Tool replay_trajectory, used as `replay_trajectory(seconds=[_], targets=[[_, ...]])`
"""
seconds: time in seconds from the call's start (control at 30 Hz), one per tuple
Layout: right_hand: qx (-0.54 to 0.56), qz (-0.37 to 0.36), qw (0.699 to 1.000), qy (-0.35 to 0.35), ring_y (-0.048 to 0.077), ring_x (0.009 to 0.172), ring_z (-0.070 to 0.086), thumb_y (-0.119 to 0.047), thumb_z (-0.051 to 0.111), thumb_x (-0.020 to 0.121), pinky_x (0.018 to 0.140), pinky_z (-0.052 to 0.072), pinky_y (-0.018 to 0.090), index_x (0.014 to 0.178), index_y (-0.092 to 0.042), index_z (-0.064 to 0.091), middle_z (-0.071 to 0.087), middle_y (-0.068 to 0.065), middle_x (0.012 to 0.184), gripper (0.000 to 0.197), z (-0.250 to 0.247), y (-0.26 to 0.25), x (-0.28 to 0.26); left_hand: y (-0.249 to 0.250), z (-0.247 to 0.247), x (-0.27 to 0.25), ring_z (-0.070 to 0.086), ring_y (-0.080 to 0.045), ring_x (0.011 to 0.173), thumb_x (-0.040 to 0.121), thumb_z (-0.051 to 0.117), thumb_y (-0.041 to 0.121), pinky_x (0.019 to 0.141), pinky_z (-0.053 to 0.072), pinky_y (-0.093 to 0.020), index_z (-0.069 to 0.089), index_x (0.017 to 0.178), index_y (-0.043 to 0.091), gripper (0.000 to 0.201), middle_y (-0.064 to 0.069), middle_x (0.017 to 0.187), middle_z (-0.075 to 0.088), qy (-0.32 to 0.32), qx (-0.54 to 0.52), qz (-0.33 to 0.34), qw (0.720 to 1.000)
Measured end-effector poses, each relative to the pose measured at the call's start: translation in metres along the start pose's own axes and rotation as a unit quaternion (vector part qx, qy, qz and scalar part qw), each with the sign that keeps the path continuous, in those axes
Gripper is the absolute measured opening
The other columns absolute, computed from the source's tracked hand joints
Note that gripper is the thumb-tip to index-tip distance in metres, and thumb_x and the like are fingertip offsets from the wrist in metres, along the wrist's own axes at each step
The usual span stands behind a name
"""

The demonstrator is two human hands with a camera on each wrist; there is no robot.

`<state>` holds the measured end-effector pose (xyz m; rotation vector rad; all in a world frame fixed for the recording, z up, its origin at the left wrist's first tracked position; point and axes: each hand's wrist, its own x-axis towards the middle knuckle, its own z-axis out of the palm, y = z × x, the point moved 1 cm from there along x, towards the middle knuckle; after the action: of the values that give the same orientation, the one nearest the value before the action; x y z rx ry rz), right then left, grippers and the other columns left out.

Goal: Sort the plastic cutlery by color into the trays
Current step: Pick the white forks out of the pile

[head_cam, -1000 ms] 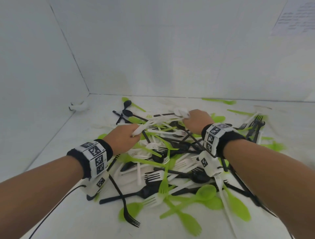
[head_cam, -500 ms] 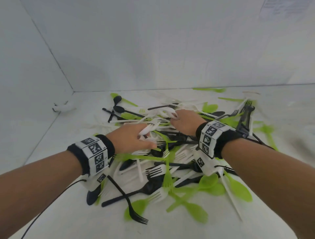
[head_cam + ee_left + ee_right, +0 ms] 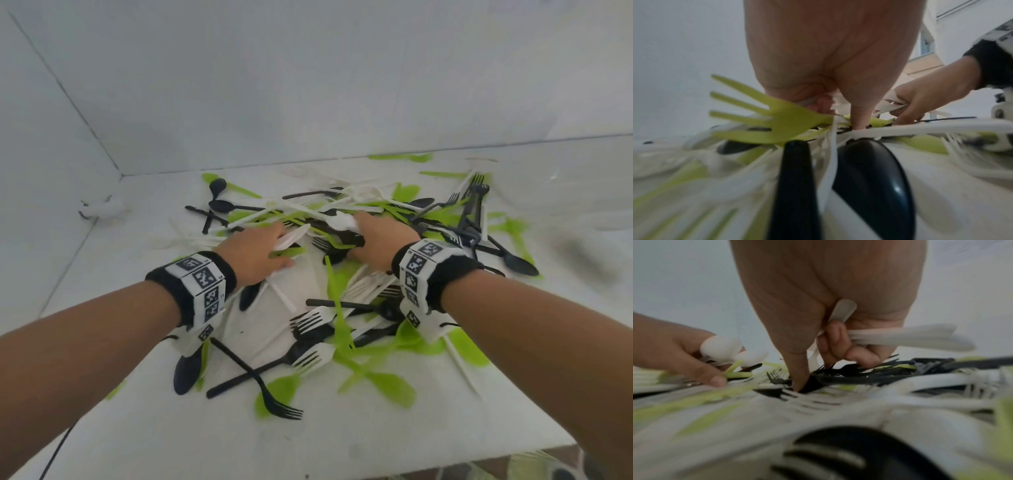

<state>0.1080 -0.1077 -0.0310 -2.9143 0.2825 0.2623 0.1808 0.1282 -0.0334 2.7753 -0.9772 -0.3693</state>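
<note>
A tangled heap of white, black and lime-green plastic cutlery [image 3: 342, 308] covers the white table [image 3: 171, 428]. My left hand [image 3: 255, 255] lies on the heap's left side and grips white spoons [image 3: 291, 238]; their bowls show in the right wrist view [image 3: 721, 348]. My right hand [image 3: 378, 240] lies on the heap's middle and holds a bundle of white cutlery [image 3: 910, 337] in its curled fingers, with its thumb [image 3: 797, 369] pushed down among black forks [image 3: 818, 379]. No trays are in view.
White walls close off the table's back and left. A small white clip-like thing [image 3: 99, 209] lies in the far left corner. A black cable [image 3: 58, 452] runs off the front left. The table's front edge [image 3: 445, 464] is near my right forearm.
Both hands have stayed in the heap with white pieces in their grip. Cutlery under them has shifted, baring a patch of table between my wrists. The head view has tilted.
</note>
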Motion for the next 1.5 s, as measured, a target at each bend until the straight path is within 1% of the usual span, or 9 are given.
replay_trajectory(seconds=[0.17, 0.37, 0.6, 0.77, 1.07, 1.2, 1.33, 1.43, 1.5], targets=[[0.143, 0.024, 0.989, 0.034, 0.034, 0.121, 0.058, -0.072, 0.048, 0.093, 0.094, 0.046, 0.042, 0.143, -0.014, 0.043, 0.06, 0.012, 0.136, 0.077, -0.013, -0.006, -0.001, -0.001, -0.01, -0.011, 0.06, -0.017, 0.097, 0.096, 0.058, 0.056, 0.081, 0.049, -0.035, 0.039, 0.138, 0.02, 0.058, 0.007, 0.111, 0.057, 0.027, -0.099, -0.037, 0.994], [0.361, -0.016, 0.927, 0.099, 0.022, 0.063, 0.052, -0.036, 0.048, 0.1, 0.069, 0.044, 0.035, 0.093, 0.0, 0.069, 0.054, -0.001, 0.063, 0.042, -0.017, -0.044, 0.006, -0.006, -0.019, -0.021, 0.04, -0.016, 0.07, 0.103, 0.042, 0.023, 0.059, 0.034, -0.032, 0.038, 0.088, 0.02, 0.016, -0.005, 0.09, 0.05, 0.09, -0.264, -0.059, 0.959], [0.503, -0.035, 0.861, 0.069, 0.016, 0.058, 0.047, -0.027, 0.052, 0.092, 0.061, 0.04, 0.034, 0.078, -0.013, 0.058, 0.054, 0.0, 0.064, 0.022, -0.008, -0.092, 0.013, -0.018, -0.024, -0.027, 0.046, -0.013, 0.059, 0.102, 0.058, 0.017, 0.054, 0.041, -0.025, 0.061, 0.107, 0.008, 0.011, 0.003, 0.07, 0.065, 0.138, -0.464, -0.089, 0.87], [0.635, -0.025, 0.772, 0.012, 0.011, 0.05, 0.035, -0.028, 0.054, 0.101, 0.047, 0.031, 0.025, 0.084, -0.02, 0.049, 0.038, -0.005, 0.06, 0.02, -0.007, -0.122, 0.015, -0.02, -0.024, -0.037, 0.046, -0.01, 0.056, 0.102, 0.059, 0.019, 0.055, 0.04, -0.026, 0.061, 0.109, 0.004, 0.016, 0.001, 0.073, 0.067, 0.139, -0.457, -0.081, 0.875], [0.641, 0.075, 0.759, 0.088, 0.015, 0.065, 0.054, -0.028, 0.062, 0.098, 0.059, 0.047, 0.03, 0.103, -0.013, 0.065, 0.06, -0.001, 0.078, 0.016, 0.001, -0.124, 0.03, -0.019, -0.018, -0.053, 0.066, -0.028, 0.083, 0.103, 0.052, 0.04, 0.078, 0.056, -0.048, 0.052, 0.114, 0.021, 0.022, -0.006, 0.1, 0.068, 0.148, -0.337, -0.069, 0.927], [0.653, 0.094, 0.746, 0.084, 0.016, 0.063, 0.052, -0.031, 0.069, 0.095, 0.055, 0.047, 0.029, 0.114, -0.006, 0.064, 0.056, 0.001, 0.079, 0.031, -0.005, -0.107, 0.034, -0.029, -0.026, -0.051, 0.057, -0.017, 0.073, 0.104, 0.05, 0.039, 0.061, 0.049, -0.029, 0.045, 0.123, 0.013, 0.032, -0.007, 0.095, 0.06, 0.202, -0.381, -0.135, 0.892], [0.668, 0.045, 0.742, 0.045, 0.012, 0.05, 0.042, -0.033, 0.077, 0.089, 0.048, 0.041, 0.026, 0.096, -0.009, 0.067, 0.052, -0.001, 0.069, 0.027, 0.002, -0.119, 0.027, -0.019, -0.034, -0.037, 0.058, -0.032, 0.107, 0.103, 0.041, 0.048, 0.084, 0.044, -0.037, 0.047, 0.137, 0.011, 0.05, -0.022, 0.119, 0.057, 0.134, -0.494, -0.196, 0.836], [0.678, 0.003, 0.734, 0.04, 0.004, 0.041, 0.046, -0.026, 0.075, 0.092, 0.045, 0.04, 0.02, 0.092, -0.012, 0.068, 0.052, -0.014, 0.051, 0.015, 0.006, -0.13, 0.021, -0.004, -0.033, -0.033, 0.046, -0.023, 0.078, 0.104, 0.035, 0.047, 0.081, 0.041, -0.035, 0.057, 0.1, 0.014, 0.04, -0.009, 0.086, 0.047, 0.104, -0.56, -0.152, 0.808], [0.695, -0.006, 0.717, 0.054, 0.005, 0.049, 0.06, -0.022, 0.077, 0.09, 0.049, 0.046, 0.019, 0.1, -0.005, 0.071, 0.066, -0.007, 0.063, 0.02, 0.007, -0.134, 0.019, 0.006, -0.028, -0.032, 0.048, -0.014, 0.082, 0.106, 0.037, 0.032, 0.077, 0.043, -0.03, 0.057, 0.102, 0.015, 0.027, 0.0, 0.09, 0.052, 0.074, -0.568, -0.097, 0.814]])
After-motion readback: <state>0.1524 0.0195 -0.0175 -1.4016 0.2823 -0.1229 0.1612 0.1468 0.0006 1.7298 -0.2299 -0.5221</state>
